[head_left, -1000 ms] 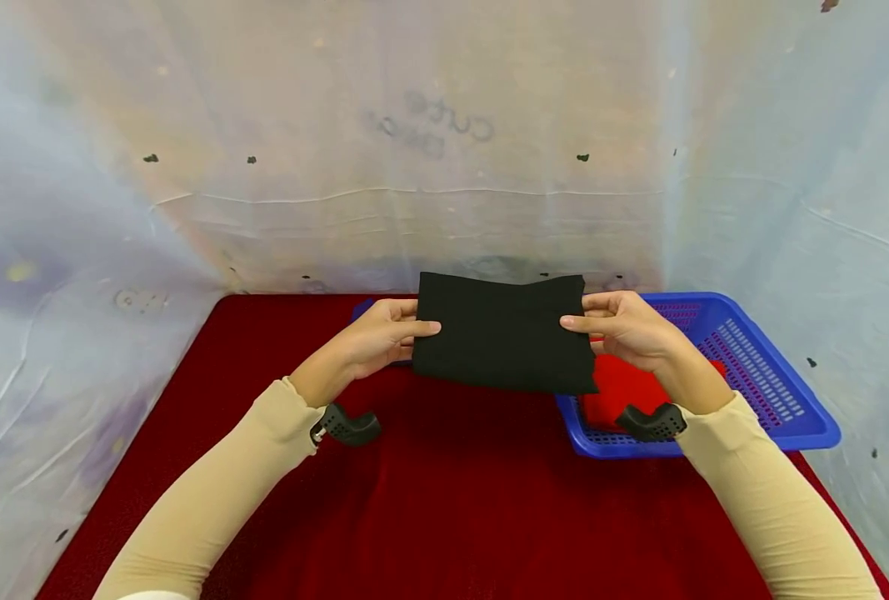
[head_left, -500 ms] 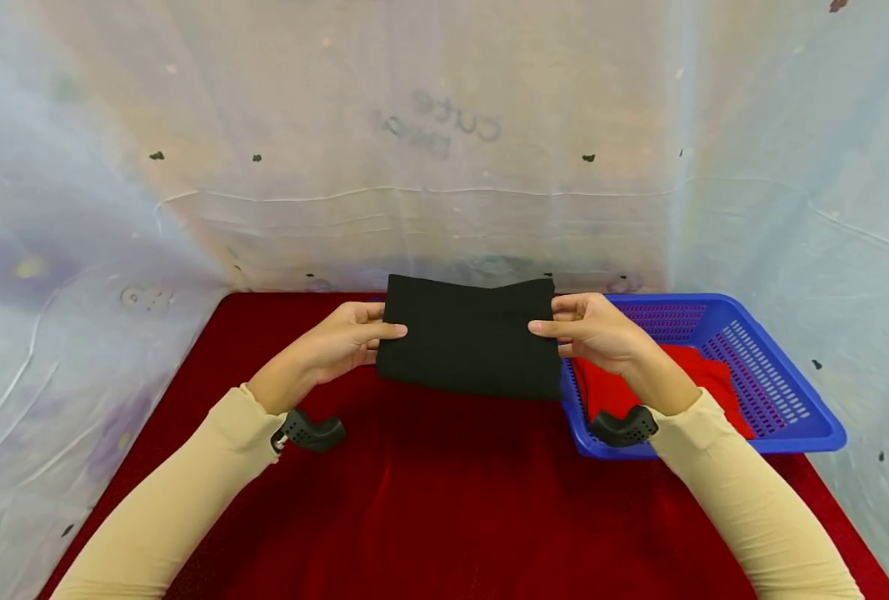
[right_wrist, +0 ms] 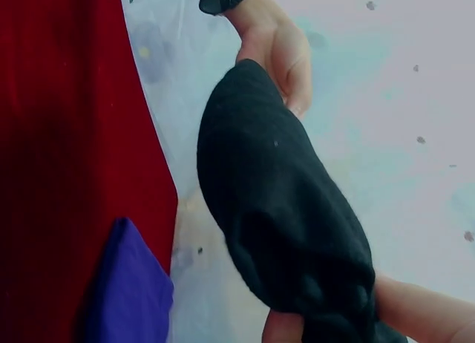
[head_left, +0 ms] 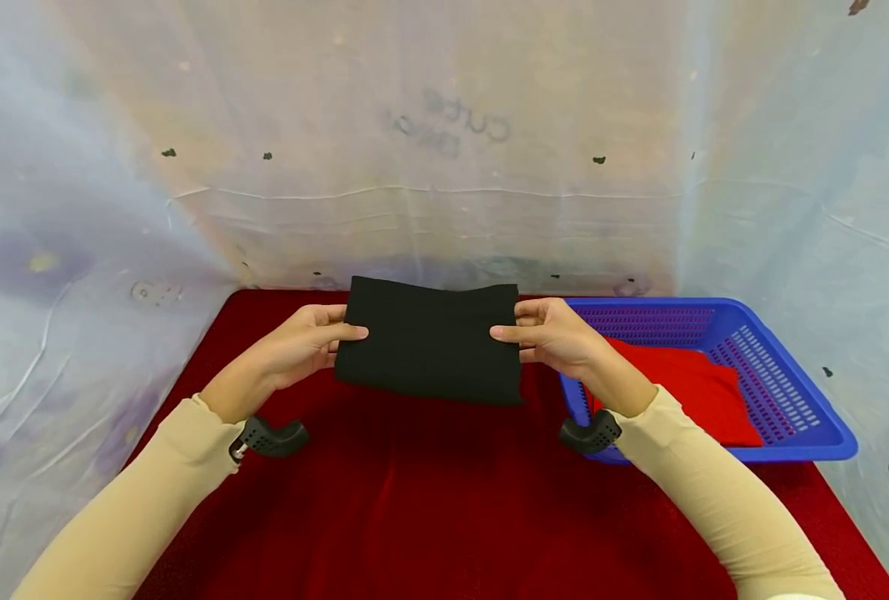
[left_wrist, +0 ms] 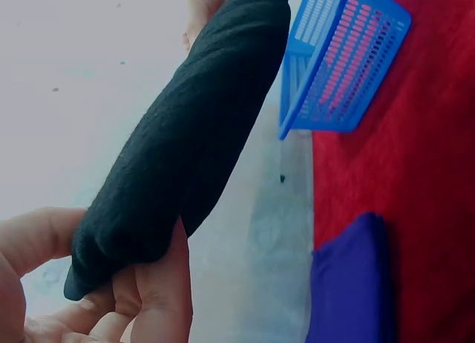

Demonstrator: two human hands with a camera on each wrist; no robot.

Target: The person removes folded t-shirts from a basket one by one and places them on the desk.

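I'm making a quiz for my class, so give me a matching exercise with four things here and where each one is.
Things:
1. black cloth
2. red cloth
3. purple cloth
4. blue basket

Places:
A. lying in the basket
B. on the red table by the back wall
C. held up between both hands
D. on the table's right side

Pairs: 1-C, 2-A, 3-B, 4-D

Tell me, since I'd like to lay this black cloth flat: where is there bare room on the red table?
The widest bare patch is the red table between the two sleeves, below the black cloth. It is crowded on the right, where the blue basket holds a red cloth, and at the back, where a purple cloth lies.
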